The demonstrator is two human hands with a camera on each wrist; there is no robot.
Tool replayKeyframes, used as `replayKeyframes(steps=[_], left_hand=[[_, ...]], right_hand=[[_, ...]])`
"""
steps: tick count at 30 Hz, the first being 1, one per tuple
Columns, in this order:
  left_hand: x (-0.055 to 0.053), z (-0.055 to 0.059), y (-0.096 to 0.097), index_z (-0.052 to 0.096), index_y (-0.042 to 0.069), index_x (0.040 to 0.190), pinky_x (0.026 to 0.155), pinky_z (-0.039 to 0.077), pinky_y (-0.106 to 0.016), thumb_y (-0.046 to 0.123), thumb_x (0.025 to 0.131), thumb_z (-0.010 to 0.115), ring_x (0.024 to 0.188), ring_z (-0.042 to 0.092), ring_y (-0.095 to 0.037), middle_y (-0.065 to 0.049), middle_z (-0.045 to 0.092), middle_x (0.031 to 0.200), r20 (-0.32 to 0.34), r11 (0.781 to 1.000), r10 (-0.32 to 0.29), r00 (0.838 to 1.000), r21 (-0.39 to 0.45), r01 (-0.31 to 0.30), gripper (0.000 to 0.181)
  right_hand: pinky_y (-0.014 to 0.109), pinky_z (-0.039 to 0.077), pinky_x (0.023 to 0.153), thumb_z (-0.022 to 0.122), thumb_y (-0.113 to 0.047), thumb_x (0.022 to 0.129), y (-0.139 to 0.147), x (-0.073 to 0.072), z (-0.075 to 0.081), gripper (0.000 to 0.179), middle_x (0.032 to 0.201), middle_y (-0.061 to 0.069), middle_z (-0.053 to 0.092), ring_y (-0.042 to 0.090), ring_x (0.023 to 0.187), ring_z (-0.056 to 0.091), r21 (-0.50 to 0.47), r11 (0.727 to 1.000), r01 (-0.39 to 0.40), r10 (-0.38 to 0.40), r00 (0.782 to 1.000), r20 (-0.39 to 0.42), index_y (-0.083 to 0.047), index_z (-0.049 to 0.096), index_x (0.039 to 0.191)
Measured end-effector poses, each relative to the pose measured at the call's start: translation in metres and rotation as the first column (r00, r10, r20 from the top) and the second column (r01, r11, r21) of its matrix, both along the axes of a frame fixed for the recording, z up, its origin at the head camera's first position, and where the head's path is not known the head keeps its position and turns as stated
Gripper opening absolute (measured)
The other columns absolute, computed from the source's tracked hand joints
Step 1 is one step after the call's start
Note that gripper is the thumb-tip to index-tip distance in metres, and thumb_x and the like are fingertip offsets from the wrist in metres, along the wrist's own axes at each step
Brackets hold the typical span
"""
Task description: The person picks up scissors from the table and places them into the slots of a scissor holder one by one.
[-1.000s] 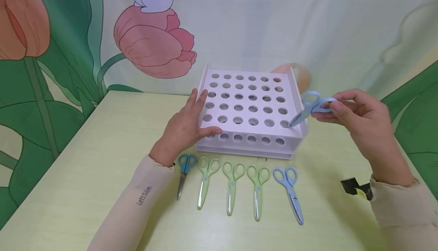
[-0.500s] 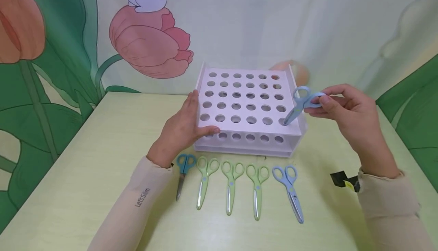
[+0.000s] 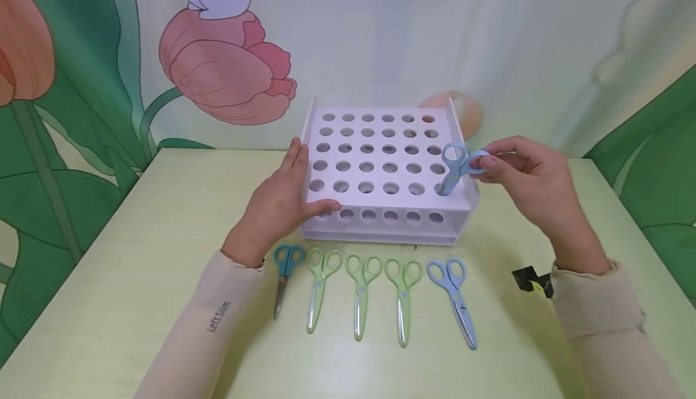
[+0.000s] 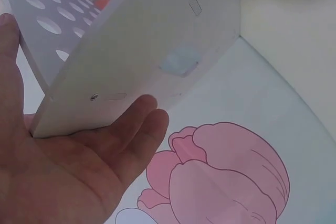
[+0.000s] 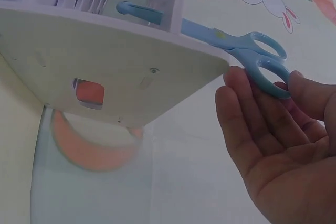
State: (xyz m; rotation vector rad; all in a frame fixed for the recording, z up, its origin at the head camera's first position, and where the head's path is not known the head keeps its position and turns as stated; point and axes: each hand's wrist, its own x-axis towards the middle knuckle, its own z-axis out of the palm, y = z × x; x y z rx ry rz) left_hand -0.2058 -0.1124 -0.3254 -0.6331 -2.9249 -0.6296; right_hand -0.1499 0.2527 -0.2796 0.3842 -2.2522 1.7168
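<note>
My right hand [image 3: 535, 175] pinches one handle loop of a pair of light blue scissors [image 3: 455, 169] between thumb and fingers. Their blade end goes down through the front right hole of the white rack [image 3: 380, 199]; in the right wrist view, the rounded blue tip [image 5: 124, 7] shows below the top sheet. On the other side, my left hand [image 3: 274, 205] rests against the rack, its extended fingers along the outer left panel [image 4: 131, 66] and its thumb at the front edge. Both handle loops stay above the holes.
In front of the rack lie teal-handled scissors [image 3: 285, 272], several green scissors [image 3: 361, 284] and another blue pair [image 3: 454, 296] in a row on the table [image 3: 179, 205]. A printed curtain [image 3: 370, 36] hangs behind.
My right hand has moved left with the blue scissors, and their tip has gone from the top sheet's surface down into the front right hole. My left hand stays at the rack.
</note>
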Motion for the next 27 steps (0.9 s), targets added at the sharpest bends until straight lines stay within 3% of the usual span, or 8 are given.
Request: replayKeyframes(steps=[5,10,17,23,27], left_hand=[[0.0008,0.0014,-0.0002,0.009,-0.004,0.160,0.082,0.052,-0.046,0.060,0.081,0.077,0.125,0.055,-0.040,-0.021,0.002,0.167,0.018,1.000,-0.003,1.000,-0.012,0.004,0.123],[0.0007,0.0029,0.0011,0.006,-0.004,0.160,0.073,0.052,-0.043,0.060,0.081,0.077,0.110,0.063,-0.039,-0.022,0.000,0.166,0.039,1.000,0.005,0.999,-0.021,-0.004,0.124],[-0.0003,0.0040,0.0018,0.005,-0.003,0.160,0.072,0.052,-0.043,0.061,0.081,0.077,0.113,0.062,-0.038,-0.021,-0.001,0.167,0.059,0.999,0.018,0.998,-0.028,-0.017,0.124],[-0.0006,0.0045,0.0017,0.004,-0.002,0.160,0.072,0.051,-0.043,0.061,0.081,0.077,0.115,0.061,-0.037,-0.019,-0.001,0.167,0.074,0.999,0.025,0.997,-0.030,-0.023,0.124],[-0.0006,0.0038,0.0017,0.004,-0.002,0.161,0.071,0.051,-0.042,0.061,0.082,0.076,0.117,0.059,-0.037,-0.019,-0.001,0.167,0.075,0.999,0.024,0.997,-0.031,-0.022,0.124]], right_hand=[[0.020,0.054,0.075,0.069,-0.005,0.097,-0.0006,-0.0026,-0.0045,0.017,0.095,0.001,0.075,0.011,0.082,0.071,0.172,0.982,0.073,-0.073,0.997,-0.002,0.007,0.069,0.109],[0.021,0.053,0.064,0.069,-0.010,0.097,-0.0015,-0.0030,-0.0060,0.018,0.091,-0.005,0.074,0.015,0.066,0.064,0.213,0.972,0.096,-0.111,0.992,0.062,0.003,0.070,0.110],[0.027,0.043,0.047,0.073,-0.021,0.096,-0.0043,-0.0045,-0.0061,0.022,0.085,0.002,0.071,0.022,0.046,0.051,0.325,0.938,0.119,-0.165,0.980,0.115,-0.006,0.074,0.112],[0.028,0.041,0.044,0.072,-0.027,0.097,-0.0042,-0.0048,-0.0072,0.025,0.099,0.009,0.071,0.019,0.054,0.048,0.380,0.920,0.101,-0.165,0.976,0.141,-0.007,0.074,0.112],[0.027,0.043,0.051,0.073,-0.027,0.096,-0.0041,-0.0050,-0.0091,0.026,0.103,0.010,0.072,0.018,0.069,0.055,0.399,0.910,0.113,-0.182,0.973,0.139,-0.006,0.075,0.112]])
